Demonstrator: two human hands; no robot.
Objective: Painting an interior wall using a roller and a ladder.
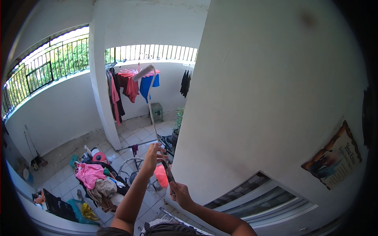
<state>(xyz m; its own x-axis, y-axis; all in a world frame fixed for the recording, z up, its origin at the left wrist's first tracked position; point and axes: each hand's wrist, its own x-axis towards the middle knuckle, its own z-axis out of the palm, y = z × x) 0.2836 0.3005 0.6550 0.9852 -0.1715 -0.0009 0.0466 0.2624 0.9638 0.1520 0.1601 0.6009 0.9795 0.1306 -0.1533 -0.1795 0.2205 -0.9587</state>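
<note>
A long-handled paint roller (152,114) stands up in front of me, its grey cylindrical head (143,73) at the far end. My left hand (152,156) is closed around the handle at the middle of the view. Lower and to the right, my right hand (180,193) grips the dark lower part of the handle. The roller head is apart from the large pale wall (252,98) on my right. Part of the handle is hidden by my fingers.
Below lie a clothes pile (92,175), a wheel-like metal frame (132,169) and a red bag (161,176). Clothes hang by a pink drying rack (128,72); a green stool (156,112) stands beneath. A poster (332,157) and window (260,196) are at right. Ladder-like metal (167,215) shows near me.
</note>
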